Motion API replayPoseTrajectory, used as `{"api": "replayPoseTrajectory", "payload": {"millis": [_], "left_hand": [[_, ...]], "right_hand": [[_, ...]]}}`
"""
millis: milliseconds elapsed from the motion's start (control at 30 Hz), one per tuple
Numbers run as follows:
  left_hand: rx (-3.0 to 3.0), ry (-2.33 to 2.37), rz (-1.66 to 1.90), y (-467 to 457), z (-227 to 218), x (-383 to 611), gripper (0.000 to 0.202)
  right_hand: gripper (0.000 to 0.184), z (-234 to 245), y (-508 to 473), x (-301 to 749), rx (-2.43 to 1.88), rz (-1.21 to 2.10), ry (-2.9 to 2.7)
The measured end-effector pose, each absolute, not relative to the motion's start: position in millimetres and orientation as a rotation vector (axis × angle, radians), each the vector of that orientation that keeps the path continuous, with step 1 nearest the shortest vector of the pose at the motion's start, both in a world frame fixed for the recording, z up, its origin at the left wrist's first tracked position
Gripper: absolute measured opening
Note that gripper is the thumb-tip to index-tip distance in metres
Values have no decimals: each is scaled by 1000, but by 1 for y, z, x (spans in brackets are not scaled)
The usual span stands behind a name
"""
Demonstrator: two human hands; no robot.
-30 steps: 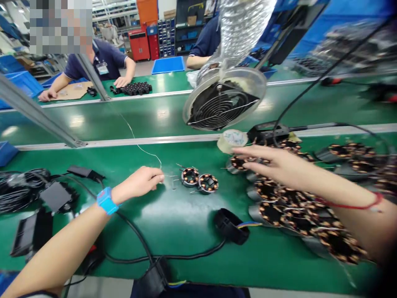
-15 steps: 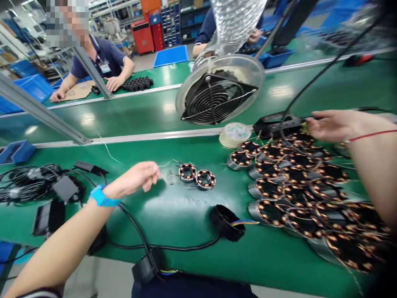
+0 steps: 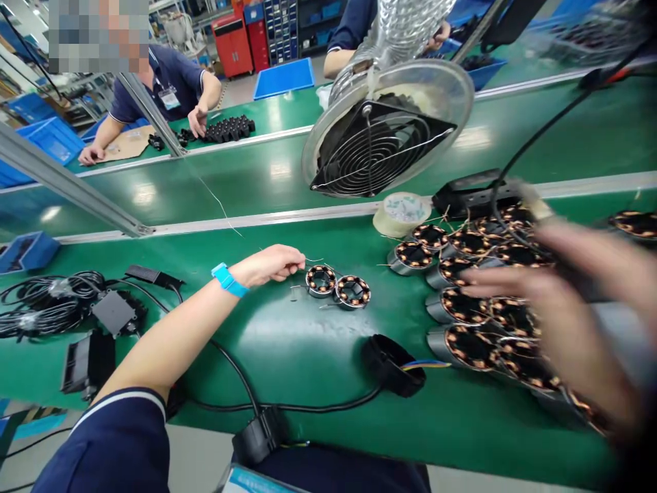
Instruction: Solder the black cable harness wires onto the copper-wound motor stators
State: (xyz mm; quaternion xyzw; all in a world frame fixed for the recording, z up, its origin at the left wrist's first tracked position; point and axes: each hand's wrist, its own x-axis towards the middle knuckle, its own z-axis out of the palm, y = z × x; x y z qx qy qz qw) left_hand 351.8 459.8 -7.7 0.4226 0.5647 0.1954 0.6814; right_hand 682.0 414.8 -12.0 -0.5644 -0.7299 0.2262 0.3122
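Note:
My left hand [image 3: 280, 263], with a blue wristband, is closed in a pinch on a thin wire [image 3: 314, 259] whose end points right. Just beside the fingertips lie two small ring-shaped stators [image 3: 321, 281] with copper windings, touching each other on the green bench. My right hand [image 3: 559, 301] is smeared by motion over the rows of larger stators [image 3: 467, 346]. Something dark shows against its palm, but blur hides what it is and whether the fingers grip it. A black cable [image 3: 528, 147] loops down close to this hand.
A fume extraction hood [image 3: 390, 137] hangs over the bench. In front of me sits a black ring housing [image 3: 393, 366] with coloured wires. Coiled black cables [image 3: 46, 298] lie at left, a tape roll [image 3: 403, 213] near the rail. Across the bench a co-worker [image 3: 174, 82] handles black parts.
My left hand has moved right with the thin wire, up to the small stators. My right hand has come away from the black holder at the back, nearer to me over the stator rows.

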Motion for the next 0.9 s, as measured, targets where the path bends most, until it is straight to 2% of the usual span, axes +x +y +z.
{"api": "replayPoseTrajectory", "payload": {"millis": [133, 267, 433, 533, 667, 900], "left_hand": [[937, 1213, 434, 454, -12, 344, 23], [891, 1158, 493, 451, -19, 338, 21], [837, 1092, 590, 453, -27, 334, 18], [820, 1065, 638, 452, -30, 334, 16], [824, 1041, 682, 452, -32, 338, 14], [865, 1003, 703, 465, -36, 366, 17]], "right_hand": [[31, -27, 391, 619, -1181, 353, -2284], [36, -37, 398, 585, -1263, 169, -2329], [31, -42, 410, 588, -1374, -113, -2382], [36, -43, 421, 589, -1392, -191, -2330], [39, -43, 422, 583, -1326, -125, -2166], [34, -35, 399, 555, -1233, 298, -2105]]}}
